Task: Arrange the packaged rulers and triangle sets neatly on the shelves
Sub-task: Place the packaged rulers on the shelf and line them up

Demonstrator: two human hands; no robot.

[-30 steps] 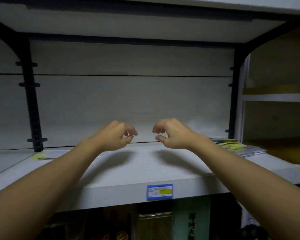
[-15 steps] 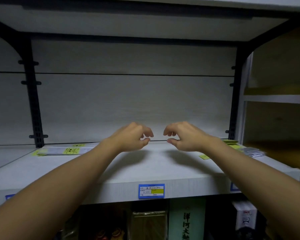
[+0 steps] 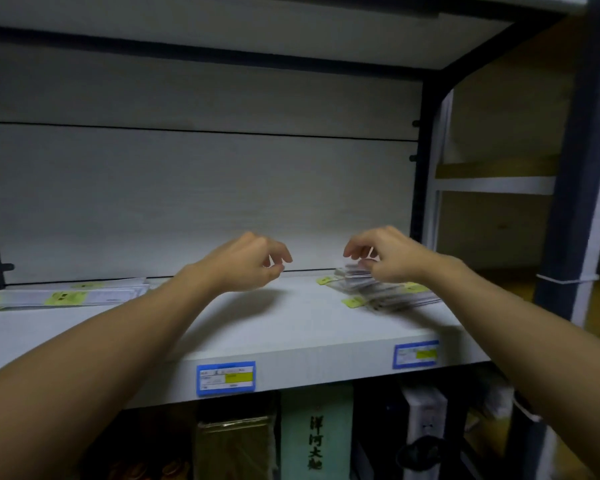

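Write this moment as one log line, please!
left hand: empty, over shelf | right hand: at triangle set stack | ruler packs: far left

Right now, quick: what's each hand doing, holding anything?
Left hand: fingers loosely curled above the shelf, holding nothing.
Right hand: over the pile of packaged sets, fingers curled; whether it pinches the top pack cannot be told.

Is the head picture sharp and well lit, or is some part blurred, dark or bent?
Head view: dim overall; the packages on the right and the right hand look motion-blurred; the lower shelf is nearly dark; the wide lens bends the frame post.
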